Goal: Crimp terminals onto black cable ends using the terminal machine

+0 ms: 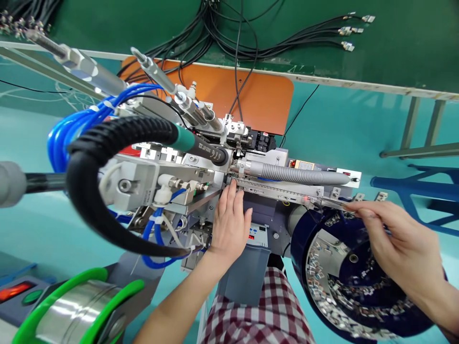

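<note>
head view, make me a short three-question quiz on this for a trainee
1. Which hand overlaps the dark blue bowl in this view?
2. True or false: the spool has red flanges.
3. The fingertips of the left hand are nearest to: A) the green tabletop, B) the metal rail, C) the spool.

Key: 1. The right hand. 2. False; they are green. 3. B.
</note>
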`<state>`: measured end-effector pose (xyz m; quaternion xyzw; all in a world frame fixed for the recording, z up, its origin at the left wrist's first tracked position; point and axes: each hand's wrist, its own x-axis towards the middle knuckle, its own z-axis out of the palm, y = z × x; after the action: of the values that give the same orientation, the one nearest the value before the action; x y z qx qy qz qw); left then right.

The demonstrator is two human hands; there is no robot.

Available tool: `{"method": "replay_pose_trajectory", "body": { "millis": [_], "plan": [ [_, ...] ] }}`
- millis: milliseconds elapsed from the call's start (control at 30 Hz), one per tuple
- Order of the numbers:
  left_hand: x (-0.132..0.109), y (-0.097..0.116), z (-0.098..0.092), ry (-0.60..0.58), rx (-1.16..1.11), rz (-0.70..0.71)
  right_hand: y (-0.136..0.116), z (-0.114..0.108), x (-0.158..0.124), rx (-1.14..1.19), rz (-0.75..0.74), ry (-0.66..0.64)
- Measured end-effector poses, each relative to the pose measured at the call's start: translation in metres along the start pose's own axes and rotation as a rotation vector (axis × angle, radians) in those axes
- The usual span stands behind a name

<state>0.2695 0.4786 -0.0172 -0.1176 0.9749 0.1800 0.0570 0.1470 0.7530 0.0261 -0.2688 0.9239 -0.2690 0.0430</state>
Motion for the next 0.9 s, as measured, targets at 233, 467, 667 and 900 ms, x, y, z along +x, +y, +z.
{"method": "replay_pose_trajectory", "body": {
  "millis": [233,467,667,900],
  "plan": [
    [0.0008,-0.0024,-0.0022,-0.007,0.062,0.015,-0.0044,-0.0016,-0.0001,0.008,0.029,0.026],
    [0.0025,-0.0033,-0.0046,0.016,0.035,0.027,-0.0022,-0.0007,0.0002,0.019,0.026,0.03],
    [0.0033,-0.0031,-0.0038,0.005,0.053,0.026,-0.0005,-0.0019,-0.0025,0.015,0.029,0.031],
    [0.0019,-0.003,-0.0043,0.008,0.033,0.022,-0.0013,-0.0027,-0.0031,0.029,0.028,0.038]
  ]
}}
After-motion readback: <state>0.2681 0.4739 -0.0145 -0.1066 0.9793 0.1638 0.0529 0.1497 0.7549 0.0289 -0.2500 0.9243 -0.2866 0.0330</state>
